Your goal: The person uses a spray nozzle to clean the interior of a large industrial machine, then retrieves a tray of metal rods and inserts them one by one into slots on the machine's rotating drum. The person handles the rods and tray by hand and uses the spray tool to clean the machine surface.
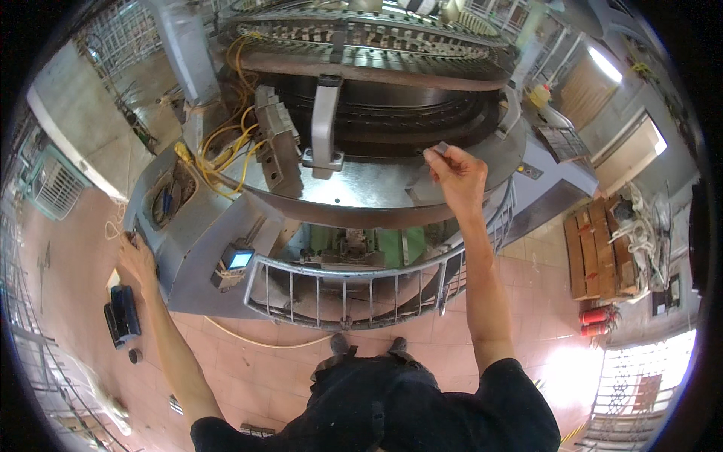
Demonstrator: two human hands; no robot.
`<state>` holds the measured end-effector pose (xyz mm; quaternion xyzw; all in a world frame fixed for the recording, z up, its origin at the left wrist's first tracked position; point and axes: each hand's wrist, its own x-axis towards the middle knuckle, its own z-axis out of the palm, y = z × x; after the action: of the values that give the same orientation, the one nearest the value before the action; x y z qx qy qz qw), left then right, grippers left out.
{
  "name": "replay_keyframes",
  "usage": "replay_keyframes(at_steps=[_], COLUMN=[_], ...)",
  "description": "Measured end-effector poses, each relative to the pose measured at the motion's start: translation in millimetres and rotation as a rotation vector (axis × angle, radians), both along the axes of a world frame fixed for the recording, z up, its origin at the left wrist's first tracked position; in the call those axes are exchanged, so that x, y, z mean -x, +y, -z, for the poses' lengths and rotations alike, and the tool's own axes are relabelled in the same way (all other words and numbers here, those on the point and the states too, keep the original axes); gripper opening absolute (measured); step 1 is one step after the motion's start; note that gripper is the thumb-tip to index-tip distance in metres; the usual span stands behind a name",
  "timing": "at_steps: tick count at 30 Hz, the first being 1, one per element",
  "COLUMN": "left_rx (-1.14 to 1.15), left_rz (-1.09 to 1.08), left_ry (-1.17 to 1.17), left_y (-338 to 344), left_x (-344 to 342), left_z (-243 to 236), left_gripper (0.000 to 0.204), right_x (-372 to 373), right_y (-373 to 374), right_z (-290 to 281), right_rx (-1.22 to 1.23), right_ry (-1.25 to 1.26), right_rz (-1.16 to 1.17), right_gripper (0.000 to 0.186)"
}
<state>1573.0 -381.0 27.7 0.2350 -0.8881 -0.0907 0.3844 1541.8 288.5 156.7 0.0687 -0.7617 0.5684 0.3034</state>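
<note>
Before me stands a large round machine, which looks like a circular knitting machine, with a flat metal ring table [361, 194]. My right hand [461, 177] is raised over the right part of this ring, closed in a pinch. Between its thumb and fingers sits a small flat grey metal piece [442, 148]. Far to the left, my left hand [138, 260] is at the outer edge of the grey machine housing [184, 245], its fingers curled. Something small and dark shows at those fingertips, too small to name. A metal block [277, 139] with yellow cables [226, 154] stands on the ring's left part.
A curved metal guard rail [346, 275] bows out toward my feet. Beside it is a small lit screen [240, 260]. A recess [169, 200] in the housing holds small tools. Wooden crates [595, 248] and red fire extinguishers [599, 320] stand at right. A pale hose [263, 344] crosses the floor.
</note>
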Motion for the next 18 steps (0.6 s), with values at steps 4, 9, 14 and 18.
replay_keyframes(at_steps=[4,9,14,18], left_rx=[-0.024,-0.040,-0.186,-0.365], left_rz=[0.009,-0.022,0.114,0.283], left_ry=[0.022,-0.045,0.072,0.309], left_y=[-4,-9,8,115], left_x=[-2,0,-3,-31], left_z=[5,8,-13,-47], left_gripper=[0.036,0.042,0.043,0.033], right_x=[1,6,-17,-70], right_y=[-1,-1,5,9], right_z=[-3,-3,-16,-13], right_rx=[-0.044,-0.091,-0.084,0.091], right_ry=[-0.001,-0.012,-0.126,-0.393], right_rz=[-0.023,0.052,-0.029,-0.248], right_gripper=[0.019,0.030,0.030,0.024])
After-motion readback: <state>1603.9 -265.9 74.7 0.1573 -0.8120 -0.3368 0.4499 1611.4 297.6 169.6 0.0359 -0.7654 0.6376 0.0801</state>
